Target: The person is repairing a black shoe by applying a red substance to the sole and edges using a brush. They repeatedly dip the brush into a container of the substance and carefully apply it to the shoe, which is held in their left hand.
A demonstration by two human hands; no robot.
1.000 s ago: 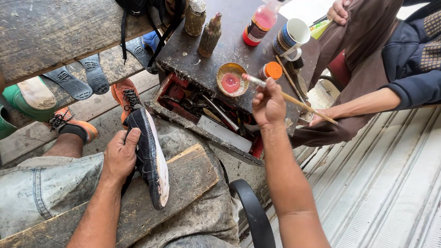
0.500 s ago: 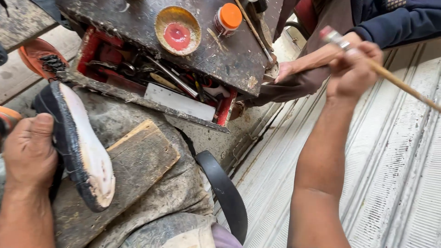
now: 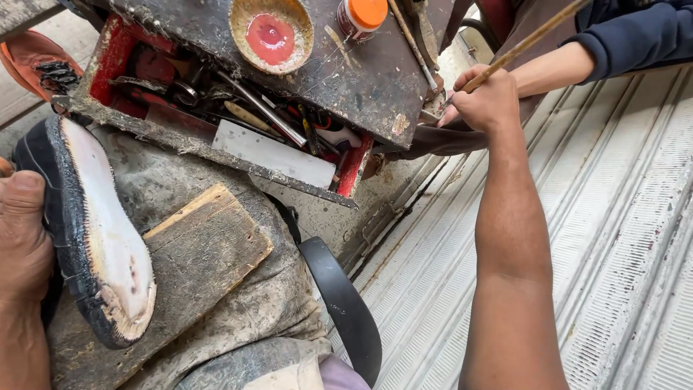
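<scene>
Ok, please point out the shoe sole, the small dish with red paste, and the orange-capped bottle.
shoe sole (image 3: pixel 101 238), head view, middle of pale underside.
dish with red paste (image 3: pixel 272 30), head view, on the paste.
orange-capped bottle (image 3: pixel 366 11), head view, on its cap.

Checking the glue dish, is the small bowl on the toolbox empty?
No, the bowl holds a pool of pink-red liquid in its middle.
</scene>
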